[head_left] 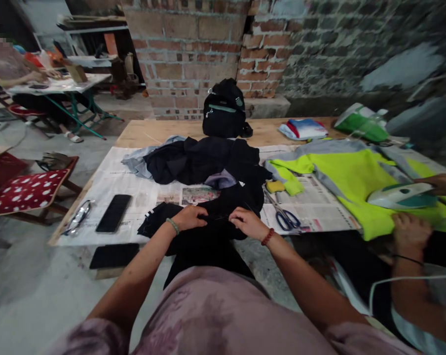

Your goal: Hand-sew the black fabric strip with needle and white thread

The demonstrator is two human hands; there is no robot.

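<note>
A black garment (pixel 217 229) hangs over the table's front edge and onto my lap. My left hand (pixel 189 218) is closed on its edge, fingertips pressed into the cloth. My right hand (pixel 248 223) is pinched just to the right, close to the same cloth; what sits between its fingertips is too small to make out. A faint thin line shows between the two hands. More dark clothing (pixel 204 160) is heaped behind them. To the right of my right hand lie blue-handled scissors (pixel 286 219) and a small yellow sponge-like block (pixel 275 186).
Newspaper (pixel 115 185) covers the table, with a phone (pixel 114 213) and glasses (pixel 78 217) at left. A black backpack (pixel 224 109) stands behind. At right, a co-worker's hand holds an iron (pixel 402 196) on a yellow-green garment (pixel 351 172). A patterned stool (pixel 28 191) stands left.
</note>
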